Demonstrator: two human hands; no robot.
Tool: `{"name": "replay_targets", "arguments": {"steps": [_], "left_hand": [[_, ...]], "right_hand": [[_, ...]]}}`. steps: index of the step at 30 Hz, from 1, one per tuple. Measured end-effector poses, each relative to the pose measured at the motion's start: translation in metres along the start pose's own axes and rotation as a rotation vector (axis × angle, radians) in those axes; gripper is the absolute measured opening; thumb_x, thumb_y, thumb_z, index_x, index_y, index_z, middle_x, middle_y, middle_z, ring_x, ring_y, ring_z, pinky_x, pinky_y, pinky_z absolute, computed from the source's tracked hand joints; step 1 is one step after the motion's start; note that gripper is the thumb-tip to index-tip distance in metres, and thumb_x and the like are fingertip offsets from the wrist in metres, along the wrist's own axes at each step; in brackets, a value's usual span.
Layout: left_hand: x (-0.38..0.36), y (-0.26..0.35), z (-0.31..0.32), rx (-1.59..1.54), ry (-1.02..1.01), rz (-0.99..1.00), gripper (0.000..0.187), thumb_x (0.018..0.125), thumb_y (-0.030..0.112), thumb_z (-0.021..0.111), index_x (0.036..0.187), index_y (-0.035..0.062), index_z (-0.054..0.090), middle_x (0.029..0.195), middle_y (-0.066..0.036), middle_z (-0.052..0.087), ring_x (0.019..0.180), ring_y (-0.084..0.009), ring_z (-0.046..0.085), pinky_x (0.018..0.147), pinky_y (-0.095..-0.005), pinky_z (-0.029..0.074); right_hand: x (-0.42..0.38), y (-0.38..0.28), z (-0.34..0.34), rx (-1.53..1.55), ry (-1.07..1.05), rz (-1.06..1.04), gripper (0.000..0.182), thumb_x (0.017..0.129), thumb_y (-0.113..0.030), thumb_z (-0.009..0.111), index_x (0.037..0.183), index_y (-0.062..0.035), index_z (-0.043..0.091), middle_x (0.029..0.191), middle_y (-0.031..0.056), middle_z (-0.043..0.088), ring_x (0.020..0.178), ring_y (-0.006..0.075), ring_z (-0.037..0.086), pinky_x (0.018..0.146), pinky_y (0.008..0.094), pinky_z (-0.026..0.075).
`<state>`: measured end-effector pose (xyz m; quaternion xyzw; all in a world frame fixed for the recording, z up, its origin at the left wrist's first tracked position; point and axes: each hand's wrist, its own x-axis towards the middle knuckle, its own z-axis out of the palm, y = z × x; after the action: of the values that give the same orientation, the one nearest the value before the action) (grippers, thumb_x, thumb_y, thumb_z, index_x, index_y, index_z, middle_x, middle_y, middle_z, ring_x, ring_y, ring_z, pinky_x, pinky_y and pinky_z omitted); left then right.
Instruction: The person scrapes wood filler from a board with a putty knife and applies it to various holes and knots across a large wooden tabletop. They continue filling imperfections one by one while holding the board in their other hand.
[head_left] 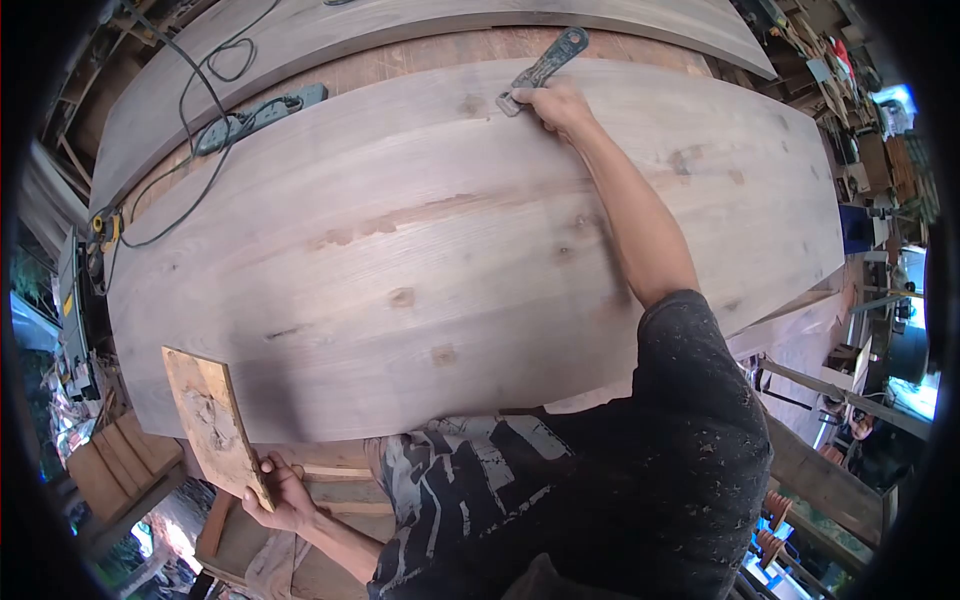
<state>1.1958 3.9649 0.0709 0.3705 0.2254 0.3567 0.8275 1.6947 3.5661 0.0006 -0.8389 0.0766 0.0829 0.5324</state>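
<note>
In the head view, my right hand (556, 106) is closed on a scraper (548, 62) with a dark handle that has a hole at its end. The scraper's head meets the far part of a large pale wooden panel (480, 330), which has knots and a reddish-brown streak along its middle. My left hand (285, 495) grips the lower edge of a small wooden board (207, 410), tilted up beside the panel's near left edge. A lump of greyish-brown paste is smeared on the board's face.
Behind lies another long wooden panel (330, 32). Between the panels sits a power strip (262, 118), and a black cable (215, 180) loops over the panel's left end. Cut wood blocks (122, 462) stand at lower left. Shelves and clutter line the right.
</note>
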Motion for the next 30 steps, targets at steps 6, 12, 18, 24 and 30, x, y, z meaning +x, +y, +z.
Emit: {"name": "replay_targets", "arguments": {"steps": [6,12,18,24,30], "left_hand": [[-0.001,0.001,0.004,-0.005,0.015,-0.022,0.052,0.08,0.018,0.063,0.124,-0.0055,0.049,0.109,-0.016,0.056,0.085,-0.022,0.049,0.085,-0.0353,0.04],[-0.005,-0.003,0.007,-0.043,-0.05,-0.02,0.053,0.08,0.019,0.062,0.125,-0.0072,0.049,0.109,-0.017,0.057,0.086,-0.0237,0.053,0.094,-0.0398,0.042],[0.004,0.005,-0.01,-0.052,-0.111,-0.009,0.051,0.082,0.019,0.061,0.124,-0.0078,0.05,0.112,-0.018,0.058,0.089,-0.025,0.055,0.097,-0.0419,0.042],[0.002,0.004,-0.013,-0.039,-0.046,0.022,0.05,0.082,0.018,0.061,0.125,-0.0065,0.05,0.112,-0.017,0.059,0.09,-0.0244,0.053,0.094,-0.0393,0.041],[0.003,0.003,-0.016,-0.009,-0.004,0.048,0.054,0.082,0.02,0.061,0.126,-0.0066,0.047,0.112,-0.017,0.056,0.091,-0.0239,0.052,0.093,-0.0394,0.041]], "right_hand": [[-0.002,0.012,0.026,-0.07,0.11,-0.161,0.018,0.079,-0.017,0.073,0.085,-0.0002,0.073,0.067,0.0066,0.065,0.055,0.0148,0.056,0.049,0.0322,0.044],[-0.004,0.01,0.038,-0.298,0.009,-0.282,0.031,0.074,-0.032,0.07,0.086,-0.0032,0.073,0.085,0.0183,0.072,0.081,0.0307,0.069,0.074,0.0388,0.053],[0.017,-0.002,0.017,0.063,-0.175,-0.162,0.03,0.08,-0.027,0.073,0.099,-0.004,0.073,0.096,0.0096,0.072,0.087,0.0208,0.066,0.077,0.0359,0.051],[0.036,-0.023,0.019,-0.385,-0.227,-0.541,0.029,0.081,-0.028,0.072,0.101,-0.0072,0.073,0.098,0.0153,0.071,0.094,0.0276,0.066,0.083,0.0372,0.051],[0.059,-0.021,0.03,-0.598,-0.414,-0.674,0.032,0.082,-0.029,0.072,0.104,-0.0065,0.071,0.103,0.0183,0.069,0.098,0.032,0.065,0.087,0.0408,0.05]]}}
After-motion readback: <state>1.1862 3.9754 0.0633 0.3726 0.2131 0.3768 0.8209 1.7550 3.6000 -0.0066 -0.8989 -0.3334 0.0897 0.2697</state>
